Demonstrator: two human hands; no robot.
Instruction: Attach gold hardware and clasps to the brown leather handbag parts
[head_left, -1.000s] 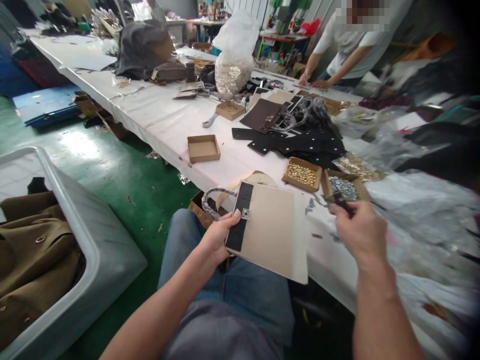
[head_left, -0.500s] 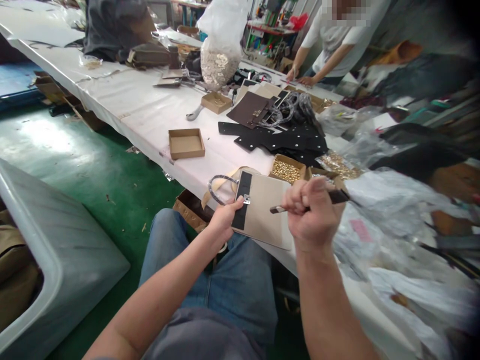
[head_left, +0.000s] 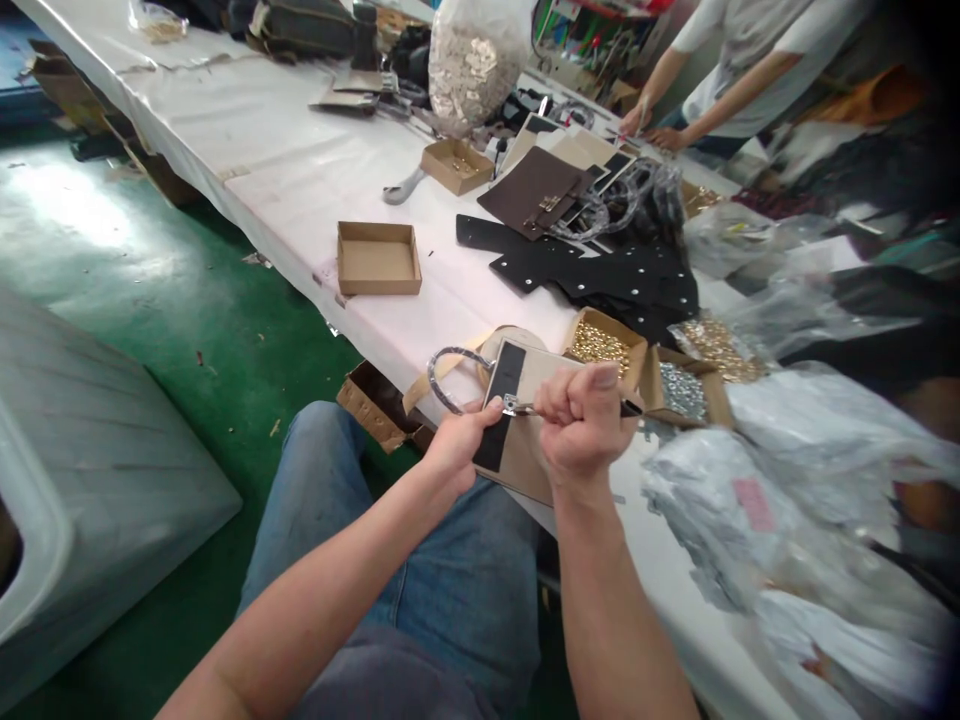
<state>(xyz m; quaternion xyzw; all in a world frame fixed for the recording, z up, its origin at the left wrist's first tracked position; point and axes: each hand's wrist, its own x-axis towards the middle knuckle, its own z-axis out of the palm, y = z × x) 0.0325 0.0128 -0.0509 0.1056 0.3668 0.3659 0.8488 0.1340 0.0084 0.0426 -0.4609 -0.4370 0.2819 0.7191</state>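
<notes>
My left hand (head_left: 459, 443) grips the left edge of a beige panel (head_left: 525, 455) with a black strip (head_left: 501, 400) and a small metal clasp (head_left: 511, 404) on it, held above my lap. My right hand (head_left: 581, 425) is a closed fist around a dark-handled tool (head_left: 628, 408), whose metal tip touches the clasp. A wrapped curved handle (head_left: 448, 372) sticks out behind the panel.
The long white table (head_left: 285, 170) carries an empty cardboard box (head_left: 377, 258), boxes of gold studs (head_left: 598, 343) and silver parts (head_left: 681, 387), black studded pieces (head_left: 600, 275), and plastic bags (head_left: 795, 470). Another person (head_left: 739, 60) works at the far end. A grey bin (head_left: 90, 470) stands at left.
My right hand has brought the tool from the boxes on the table to the clasp on the panel. The view has tilted down and nearer the table.
</notes>
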